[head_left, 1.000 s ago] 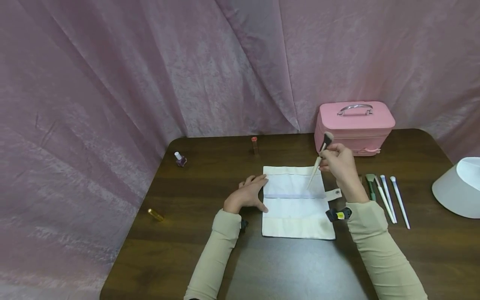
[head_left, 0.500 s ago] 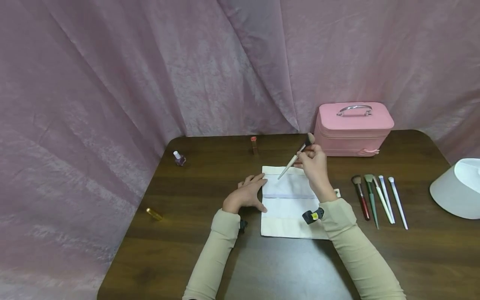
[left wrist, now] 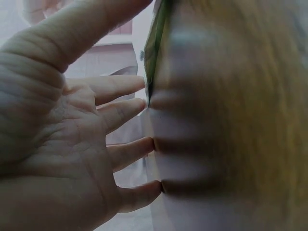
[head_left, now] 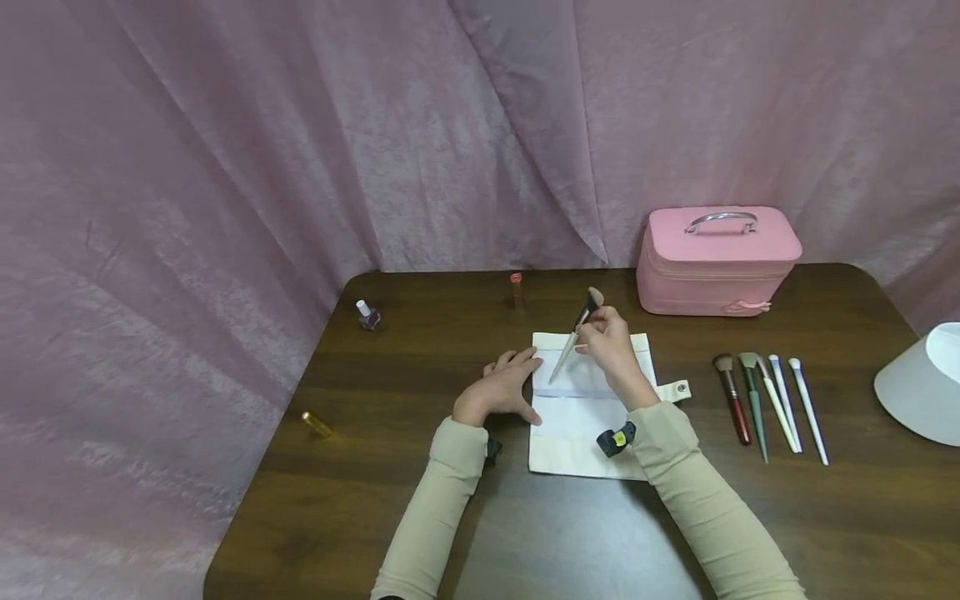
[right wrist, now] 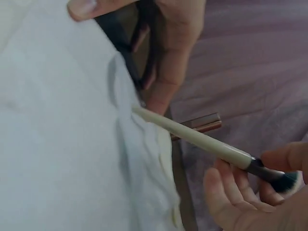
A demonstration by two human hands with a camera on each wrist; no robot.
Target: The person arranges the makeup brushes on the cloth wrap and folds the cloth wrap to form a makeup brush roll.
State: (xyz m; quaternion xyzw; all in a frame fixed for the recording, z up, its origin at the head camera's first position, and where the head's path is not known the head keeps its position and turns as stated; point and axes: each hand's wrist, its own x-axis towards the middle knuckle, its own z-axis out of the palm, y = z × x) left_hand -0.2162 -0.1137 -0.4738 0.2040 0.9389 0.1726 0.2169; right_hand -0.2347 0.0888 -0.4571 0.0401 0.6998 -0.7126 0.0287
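Note:
A white cloth brush roll (head_left: 562,421) lies unfolded on the table, its snap strap (head_left: 675,391) sticking out to the right. Over its upper left part, my right hand (head_left: 609,346) pinches a makeup brush (right wrist: 207,142) near the dark ferrule. The bristles point up and away, and the tip of the pale handle reaches the pocket edge (right wrist: 124,115) in the right wrist view. My left hand (head_left: 497,392) rests at the roll's left edge with fingers spread; its fingertips touch the edge and tabletop in the left wrist view.
Several makeup brushes (head_left: 756,408) lie in a row right of the roll. Behind them stands a pink case (head_left: 718,279); a white lampshade (head_left: 918,383) is far right. A lipstick (head_left: 517,290), nail polish (head_left: 368,316) and gold tube (head_left: 317,424) stand or lie back and left.
My right hand has carried the brush leftward across the roll, and the handle tip has come down to the upper left pocket. My left hand has stayed at the roll's left edge.

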